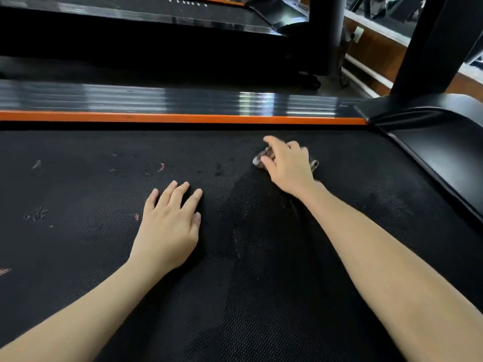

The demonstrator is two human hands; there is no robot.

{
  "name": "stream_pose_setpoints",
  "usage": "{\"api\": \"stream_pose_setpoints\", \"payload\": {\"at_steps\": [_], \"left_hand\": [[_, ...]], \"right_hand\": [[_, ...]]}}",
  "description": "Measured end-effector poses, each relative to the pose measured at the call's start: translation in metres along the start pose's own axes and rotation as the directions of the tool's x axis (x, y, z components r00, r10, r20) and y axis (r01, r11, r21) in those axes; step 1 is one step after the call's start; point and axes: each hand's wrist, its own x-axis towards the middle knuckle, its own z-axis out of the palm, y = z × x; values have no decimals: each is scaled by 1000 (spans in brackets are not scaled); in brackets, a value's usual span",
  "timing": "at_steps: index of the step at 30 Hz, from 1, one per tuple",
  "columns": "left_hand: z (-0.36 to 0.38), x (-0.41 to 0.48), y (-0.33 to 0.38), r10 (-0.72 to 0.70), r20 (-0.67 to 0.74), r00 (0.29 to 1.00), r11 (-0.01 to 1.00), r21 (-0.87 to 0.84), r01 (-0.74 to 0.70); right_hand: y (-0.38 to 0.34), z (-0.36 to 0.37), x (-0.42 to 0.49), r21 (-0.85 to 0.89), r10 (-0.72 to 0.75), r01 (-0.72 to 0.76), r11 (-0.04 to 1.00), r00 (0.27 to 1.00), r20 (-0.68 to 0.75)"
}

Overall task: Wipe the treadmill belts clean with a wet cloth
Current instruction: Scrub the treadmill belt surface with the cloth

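Head view, left hand flat on belt, right hand pressing cloth

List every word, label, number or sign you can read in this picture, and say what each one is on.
None can be read.
Belt: reddish and pale marks, too worn to read as letters.
Far treadmill: a row of small white marks by its orange edge, too small and blurred.
Cloth under the right hand: no print visible.
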Motion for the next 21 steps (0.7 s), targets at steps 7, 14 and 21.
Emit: {"api": "stream_pose_setpoints", "payload": {"at_steps": [7,14,21], "left_hand": [[0,0,0,10,-1,1000,1000,5,-10],[2,0,-1,13,-1,1000,1000,14,-13],[2,0,-1,8,-11,1000,1000,-10,-8]], "right_hand": [[-26,7,-8,4,-3,3,1000,999,-37],[-17,-7,-62,122,-338,351,928,934,-120],[49,6,40,-107,509,-520,847,853,-116]]}}
